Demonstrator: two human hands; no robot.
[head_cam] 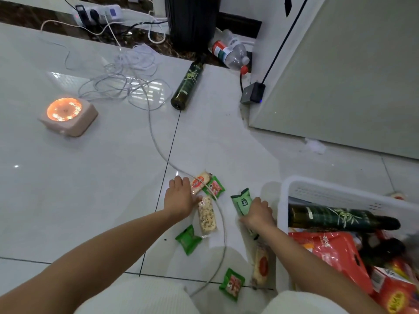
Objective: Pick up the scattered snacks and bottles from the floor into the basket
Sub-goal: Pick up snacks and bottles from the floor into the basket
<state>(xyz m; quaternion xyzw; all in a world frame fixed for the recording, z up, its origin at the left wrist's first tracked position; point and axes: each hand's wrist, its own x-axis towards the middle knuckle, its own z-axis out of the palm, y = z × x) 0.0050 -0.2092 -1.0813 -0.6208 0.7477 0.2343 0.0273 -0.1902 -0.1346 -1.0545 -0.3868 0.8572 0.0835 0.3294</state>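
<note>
The glossy white tiled floor (90,189) carries all loose items. A white perforated plastic basket (340,193) stands at lower right; inside it lie a dark green glass bottle with a leaf label (335,217), a red plastic bag (333,252) and red cartons (394,293).

A second dark green glass bottle (187,83) lies on the floor well apart from the basket, near a crushed clear plastic bottle with a red cap (231,54). A beige square heater with a glowing orange disc (68,115) sits at left, and a thin white cable (158,141) runs across the tiles.

The left hand (180,198) is spread, palm down, touching a pale rice-cracker packet with a red label (199,183). The right hand (258,214), just beside the basket wall, is curled around a green snack pouch (242,200).

Further packets lie between the hands and nearer the knees: a pale speckled snack bar (206,215), green sachets (188,239) and another cracker packet (260,266).
</note>
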